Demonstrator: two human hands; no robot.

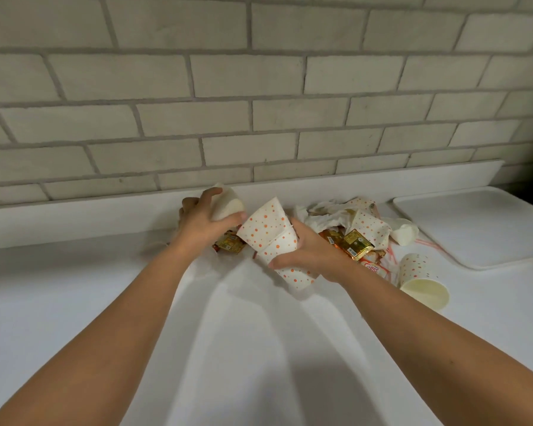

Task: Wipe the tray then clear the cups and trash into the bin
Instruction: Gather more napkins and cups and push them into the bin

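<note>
Head view: left hand (204, 223) around plain paper cup (229, 205), right hand (316, 255) around dotted cups (266, 230).

The dotted cups (274, 238) look like matt paper, the wrappers (353, 245) glossy gold foil, the tray (480, 226) smooth white plastic, the wall (259, 87) rough brick.

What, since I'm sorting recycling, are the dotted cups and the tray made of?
Dotted cups: probably matte paper; thin, creased walls, printed orange dots. Tray: likely smooth white plastic, judging by its rounded, moulded rim, though coated material is possible.
</note>
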